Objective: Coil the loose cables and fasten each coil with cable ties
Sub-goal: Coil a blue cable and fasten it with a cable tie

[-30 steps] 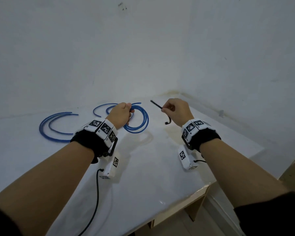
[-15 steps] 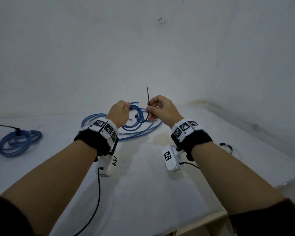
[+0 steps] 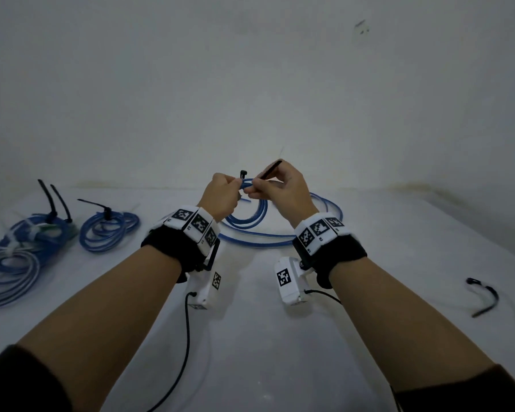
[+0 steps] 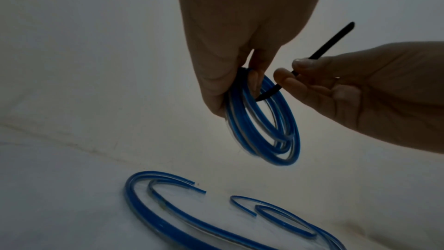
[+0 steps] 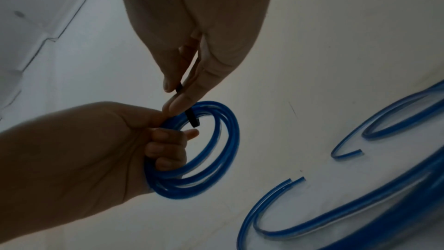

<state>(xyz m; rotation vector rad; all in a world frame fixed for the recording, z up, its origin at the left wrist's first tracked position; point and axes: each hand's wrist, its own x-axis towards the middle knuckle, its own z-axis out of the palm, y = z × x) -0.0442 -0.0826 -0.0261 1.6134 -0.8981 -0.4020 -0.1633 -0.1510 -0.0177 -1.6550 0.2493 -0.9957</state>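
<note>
A small blue cable coil (image 3: pixel 260 211) hangs in the air over the white table (image 3: pixel 250 346). My left hand (image 3: pixel 236 188) grips its top, fingers curled through the loops (image 5: pixel 204 151). A black cable tie (image 4: pixel 320 51) is pinched in my right hand (image 3: pixel 254 189) between thumb and forefinger. The tie's lower end (image 5: pixel 192 120) reaches into the coil (image 4: pixel 266 128) beside the left fingers. In the head view one end of the tie (image 3: pixel 242 173) sticks up between the hands and the other slants up right.
Loose blue cable pieces (image 3: pixel 277 239) lie curved on the table under the hands. Two tied blue coils (image 3: pixel 109 230) and a larger bundle (image 3: pixel 18 254) sit at the left. A spare black tie (image 3: pixel 485 295) lies at the right. A white wall stands close behind.
My right hand has brought the tie from apart on the right up against the coil in my left hand. The tie has gone from upright to slanted through the coil.
</note>
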